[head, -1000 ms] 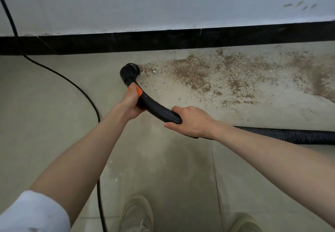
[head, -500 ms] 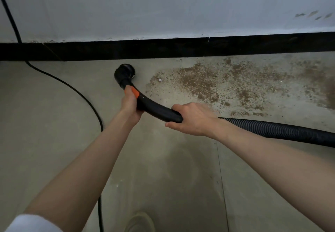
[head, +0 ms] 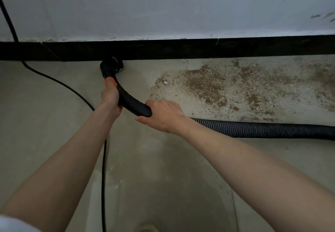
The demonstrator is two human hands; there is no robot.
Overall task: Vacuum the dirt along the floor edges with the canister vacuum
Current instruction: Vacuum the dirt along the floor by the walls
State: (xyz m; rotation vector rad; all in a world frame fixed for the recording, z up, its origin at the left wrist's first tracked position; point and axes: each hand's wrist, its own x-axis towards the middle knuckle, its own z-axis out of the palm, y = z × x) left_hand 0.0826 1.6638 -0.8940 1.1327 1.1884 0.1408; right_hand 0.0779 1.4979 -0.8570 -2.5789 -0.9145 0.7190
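A white sleeve (head: 10,224) edges the near left corner and the toe of a shoe (head: 147,227) shows at the near edge, as two bare forearms reach out over a grey tiled floor (head: 45,123). The right hand (head: 163,114) grasps the black curved handle tube (head: 134,103) from above, fingers wrapped over its rear end where the ribbed vacuum hose (head: 262,129) joins and trails off along the floor to the right. The left hand (head: 110,97) grips the same tube farther forward, fingers clenched around it just behind an orange collar (head: 110,82). A thin black power cord (head: 72,89) runs from the near edge, passes under the left forearm and curves away left up the wall. Beyond the hands, the round black brush nozzle (head: 112,66) sits on the floor, touching the black baseboard (head: 181,49). To its right, well apart from the nozzle, a broad scatter of brown dirt (head: 226,85) covers the tiles near the baseboard. Above rises a pale wall (head: 163,8), scuffed at the far right.
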